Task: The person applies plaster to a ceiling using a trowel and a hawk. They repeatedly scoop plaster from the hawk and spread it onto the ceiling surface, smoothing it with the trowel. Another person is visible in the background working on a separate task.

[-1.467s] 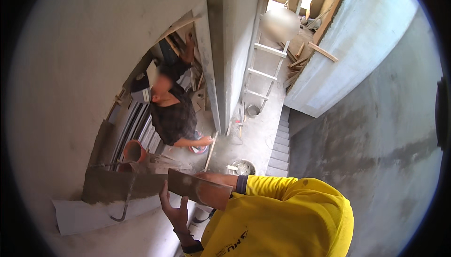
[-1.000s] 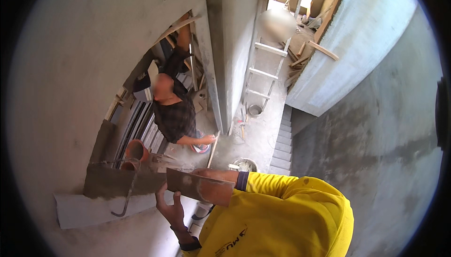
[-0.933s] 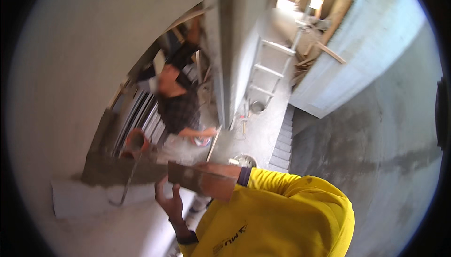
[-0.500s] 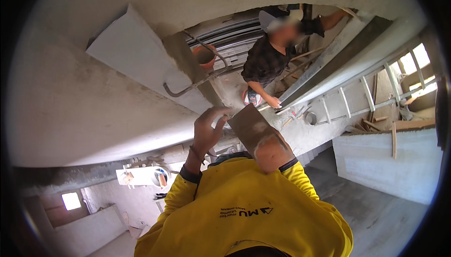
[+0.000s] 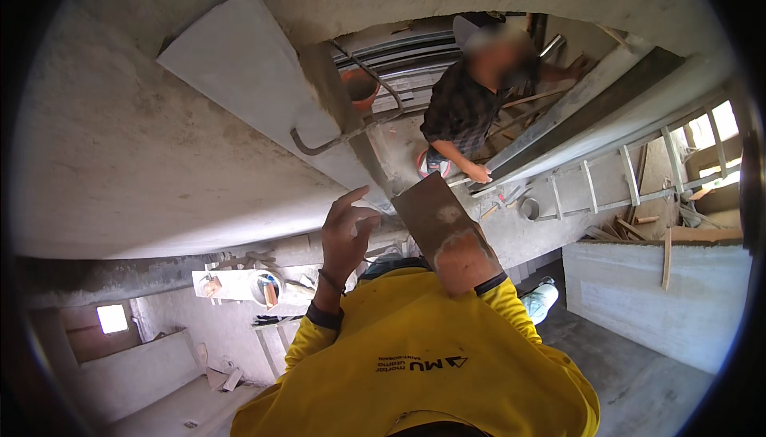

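A flat rectangular board (image 5: pixel 432 212), smeared with grey-brown mortar and reddish at its near end, lies over my right hand. It hides that hand and its fingers; only the yellow sleeve and dark cuff show at its lower right corner. My left hand (image 5: pixel 345 233) is raised left of the board, apart from it. Its fingers are bent and spread with nothing in them. Beyond the board, a co-worker (image 5: pixel 463 102) in a dark plaid shirt has one hand at the lower end of a long grey trough-like piece (image 5: pixel 570 110) and the other arm stretched along it.
A bent metal bar (image 5: pixel 319 148) juts across a pale sloping slab (image 5: pixel 247 70). Past it stands an orange bucket (image 5: pixel 361 90). At right a ladder (image 5: pixel 630 174) leans above a pale wall (image 5: pixel 654 285). A plastered surface (image 5: pixel 144 174) fills the left; a white board (image 5: pixel 227 284) lies below it.
My left hand has drawn slightly away from the board's corner. The whole view has shifted a little. The co-worker's far arm is lower, and a pale blue shape shows beside my right elbow.
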Tool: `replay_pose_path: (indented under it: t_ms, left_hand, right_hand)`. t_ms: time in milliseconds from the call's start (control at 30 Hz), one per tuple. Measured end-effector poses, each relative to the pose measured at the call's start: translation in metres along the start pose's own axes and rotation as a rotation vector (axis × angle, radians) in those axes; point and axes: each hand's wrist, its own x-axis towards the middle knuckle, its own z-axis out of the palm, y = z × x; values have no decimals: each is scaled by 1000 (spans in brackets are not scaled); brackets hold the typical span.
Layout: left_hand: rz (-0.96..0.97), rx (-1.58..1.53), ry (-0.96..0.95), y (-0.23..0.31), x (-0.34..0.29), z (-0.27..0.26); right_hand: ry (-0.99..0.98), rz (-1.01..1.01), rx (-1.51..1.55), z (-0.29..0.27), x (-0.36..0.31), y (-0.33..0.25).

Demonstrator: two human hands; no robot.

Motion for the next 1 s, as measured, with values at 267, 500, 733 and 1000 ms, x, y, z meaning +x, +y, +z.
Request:
replay_pose_path:
  t_ms: [267, 500, 733, 1000]
  left_hand:
    - [-81, 202, 218, -21, -14, -27]
    - [-85, 437, 483, -48, -9, -75]
    - [-42, 149, 478, -30, 9, -65]
    - [90, -32, 193, 10, 16, -5]
  right_hand:
    - [7, 53, 22, 1, 12, 15]
    - [1, 80, 51, 11, 23, 24]
    - [-33, 107, 105, 14, 32, 12]
    - [-88, 91, 224, 6, 28, 15]
